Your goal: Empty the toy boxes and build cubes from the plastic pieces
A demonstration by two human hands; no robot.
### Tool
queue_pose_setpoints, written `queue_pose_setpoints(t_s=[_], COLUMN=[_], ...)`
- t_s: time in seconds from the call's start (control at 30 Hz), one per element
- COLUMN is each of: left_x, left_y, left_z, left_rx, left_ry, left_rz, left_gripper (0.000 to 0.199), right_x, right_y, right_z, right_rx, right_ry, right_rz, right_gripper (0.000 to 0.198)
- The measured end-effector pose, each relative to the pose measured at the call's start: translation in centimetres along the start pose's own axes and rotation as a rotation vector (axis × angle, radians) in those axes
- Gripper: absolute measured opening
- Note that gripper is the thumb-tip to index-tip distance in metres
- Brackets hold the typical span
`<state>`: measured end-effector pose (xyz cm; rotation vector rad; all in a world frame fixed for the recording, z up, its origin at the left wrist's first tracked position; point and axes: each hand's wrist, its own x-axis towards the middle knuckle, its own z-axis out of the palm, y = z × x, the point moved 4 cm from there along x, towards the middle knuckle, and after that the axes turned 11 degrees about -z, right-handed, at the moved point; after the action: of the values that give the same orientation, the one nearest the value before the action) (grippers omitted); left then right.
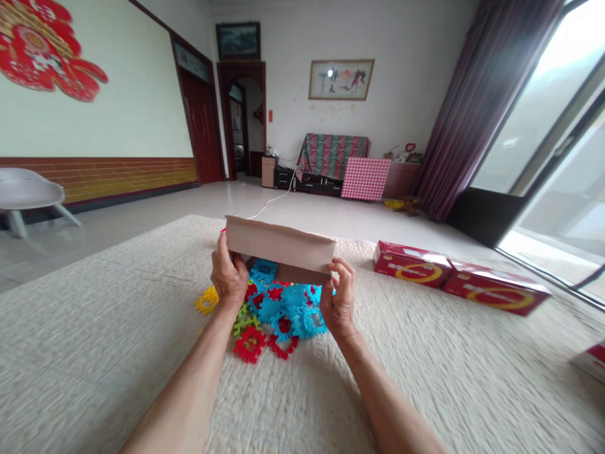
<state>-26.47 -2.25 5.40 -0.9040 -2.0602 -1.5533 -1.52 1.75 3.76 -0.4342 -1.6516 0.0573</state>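
Observation:
Both hands hold up a cardboard box (278, 243) by its two ends, tilted over the middle of the quilted mat. My left hand (229, 271) grips the left end, thumb on the near side. At the right end, my right hand (340, 296) has its fingers closed on the edge. Below the box lies a heap of plastic building pieces with notched edges: blue pieces (290, 302), red pieces (250, 344), a green piece (246, 320) and a yellow piece (207, 301). One blue piece (263, 270) shows at the box's opening; the rest of the inside is hidden.
Two red cartons (411, 263) stand end to end on the mat (118, 315) at the right, with part of another carton (590, 360) at the right edge. A pale chair (31, 189) stands at the far left. A white cord (271, 202) crosses the floor behind.

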Motion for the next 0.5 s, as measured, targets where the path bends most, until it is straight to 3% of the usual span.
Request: queue_pose_setpoints(t_s=[0.3, 0.5], left_x=[0.1, 0.1], left_y=[0.3, 1.9], left_z=[-0.1, 0.4], left_rx=[-0.039, 0.064], left_ry=[-0.006, -0.175], left_rz=[0.004, 0.02], left_gripper=[0.06, 0.067], right_x=[0.0, 0.5], right_y=[0.2, 2.7], right_z=[0.0, -1.0], right_rx=[0.006, -0.009], right_ry=[0.022, 0.077], right_rz=[-0.006, 0.195], right_gripper=[0.034, 0.043])
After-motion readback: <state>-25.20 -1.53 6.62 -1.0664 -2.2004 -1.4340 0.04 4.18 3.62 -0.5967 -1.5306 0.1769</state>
